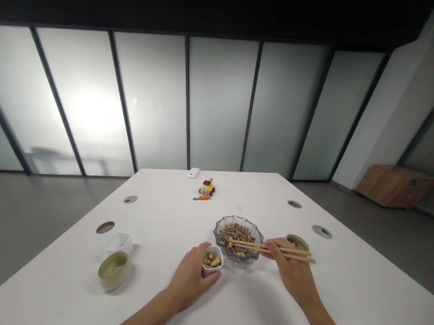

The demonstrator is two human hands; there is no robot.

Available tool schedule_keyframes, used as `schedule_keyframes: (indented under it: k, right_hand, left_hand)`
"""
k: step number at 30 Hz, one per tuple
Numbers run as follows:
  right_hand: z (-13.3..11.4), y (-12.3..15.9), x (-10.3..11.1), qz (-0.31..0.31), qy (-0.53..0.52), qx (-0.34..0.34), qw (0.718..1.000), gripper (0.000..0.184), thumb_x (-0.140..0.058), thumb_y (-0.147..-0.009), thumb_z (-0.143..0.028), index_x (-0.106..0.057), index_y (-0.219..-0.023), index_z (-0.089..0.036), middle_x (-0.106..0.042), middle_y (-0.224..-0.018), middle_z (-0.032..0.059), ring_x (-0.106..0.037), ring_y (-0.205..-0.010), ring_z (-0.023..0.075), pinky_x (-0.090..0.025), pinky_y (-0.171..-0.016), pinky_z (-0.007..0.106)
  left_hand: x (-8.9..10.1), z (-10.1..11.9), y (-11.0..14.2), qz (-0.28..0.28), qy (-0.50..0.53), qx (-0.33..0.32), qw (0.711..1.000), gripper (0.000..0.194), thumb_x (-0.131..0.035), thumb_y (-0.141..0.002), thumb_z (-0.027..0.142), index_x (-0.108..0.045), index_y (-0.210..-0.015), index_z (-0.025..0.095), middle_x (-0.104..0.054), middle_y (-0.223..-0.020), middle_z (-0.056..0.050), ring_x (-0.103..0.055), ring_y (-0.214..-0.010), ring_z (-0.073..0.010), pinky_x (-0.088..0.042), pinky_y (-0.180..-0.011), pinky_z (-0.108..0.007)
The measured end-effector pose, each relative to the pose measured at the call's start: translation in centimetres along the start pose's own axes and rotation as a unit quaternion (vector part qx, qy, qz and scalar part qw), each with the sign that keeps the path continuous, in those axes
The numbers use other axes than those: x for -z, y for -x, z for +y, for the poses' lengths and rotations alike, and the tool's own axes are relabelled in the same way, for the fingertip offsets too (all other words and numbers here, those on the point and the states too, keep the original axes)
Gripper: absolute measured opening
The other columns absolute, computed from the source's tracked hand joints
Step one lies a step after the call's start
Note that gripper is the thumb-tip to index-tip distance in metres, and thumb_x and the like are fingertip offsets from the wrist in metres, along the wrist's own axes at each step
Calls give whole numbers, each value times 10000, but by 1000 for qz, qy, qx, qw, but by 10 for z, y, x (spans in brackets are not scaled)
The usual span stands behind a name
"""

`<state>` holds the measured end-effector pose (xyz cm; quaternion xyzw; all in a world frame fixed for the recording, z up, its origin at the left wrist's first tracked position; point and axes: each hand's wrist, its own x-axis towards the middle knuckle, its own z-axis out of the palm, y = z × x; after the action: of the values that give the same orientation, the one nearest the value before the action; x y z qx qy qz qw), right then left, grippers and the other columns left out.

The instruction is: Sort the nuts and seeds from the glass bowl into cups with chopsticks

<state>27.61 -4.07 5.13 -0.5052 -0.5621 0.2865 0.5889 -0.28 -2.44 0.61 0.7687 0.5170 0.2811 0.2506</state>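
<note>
My left hand point(191, 276) is wrapped round a small white cup point(212, 273) that holds several pale yellow-brown pieces, perhaps peanuts. In my right hand point(287, 268) is a pair of wooden chopsticks point(252, 245), their tips over a scalloped glass bowl point(258, 239). A pale piece point(231, 242) is at the tips; whether they pinch it I cannot tell. Thin brown dried strips point(236, 232) fill the glass bowl, with a few pale pieces among them. Partly hidden behind my right hand stands a small olive bowl point(301, 242) with something dark inside.
On the left stand a green ceramic bowl point(113, 271) and a white translucent bowl point(119, 241). Farther back lie a yellow toy car point(207, 187), an orange carrot-shaped item point(204, 197) and a white box-like object point(193, 173). The white table point(171, 225) has several round cable holes near its sides.
</note>
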Motion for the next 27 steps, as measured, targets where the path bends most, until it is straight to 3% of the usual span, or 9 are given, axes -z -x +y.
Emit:
schedule_keyframes:
  k: [5,9,11,17,23,27]
  right_hand:
    - [-1,1,-3,39,-67,-14,997,463,-726,-833,-687,-760,-796,-227,-777,-835,95,-779,-776,307,-690,-801,507]
    - [-2,6,-9,-10,-75,-26,997,502,-689,-843,-726,-735,-793,-229,-780,-847,96,-757,-738,279,-687,-729,458]
    - [-5,9,-9,-18,-45,-17,999,512,-652,-862,-739,-731,-801,-237,-778,-849,92,-752,-739,272,-676,-702,427]
    - [-14,7,-1,45,128,84,987,514,-564,-929,-712,-738,-780,-253,-753,-756,74,-729,-744,263,-621,-688,392]
    - [0,9,-11,-49,71,36,996,466,-582,-949,-672,-753,-867,-247,-773,-857,78,-745,-780,267,-631,-708,383]
    - [5,13,-19,-64,81,60,993,439,-597,-965,-629,-771,-867,-238,-767,-886,75,-730,-810,249,-612,-751,365]
  left_hand:
    - [1,0,1,-5,-3,-5,1000,602,-699,-816,331,-517,-1381,229,-664,-1267,-101,-609,-1189,-291,-442,-1057,-397]
    - [2,2,0,-5,-3,-3,1000,615,-696,-815,334,-511,-1392,227,-658,-1289,-108,-603,-1206,-294,-440,-1066,-398]
    - [2,2,0,-5,-5,1,1000,626,-695,-815,340,-507,-1400,224,-657,-1291,-110,-601,-1209,-297,-439,-1068,-399]
    - [2,4,1,-4,-7,5,1000,612,-694,-807,332,-515,-1384,233,-663,-1278,-103,-605,-1190,-291,-445,-1059,-397]
    - [3,5,2,-1,-4,1,1000,598,-703,-812,341,-526,-1374,241,-668,-1283,-103,-613,-1194,-296,-447,-1063,-401]
    - [3,4,2,-1,-1,4,1000,606,-715,-812,348,-529,-1377,234,-663,-1293,-109,-609,-1215,-302,-441,-1077,-399]
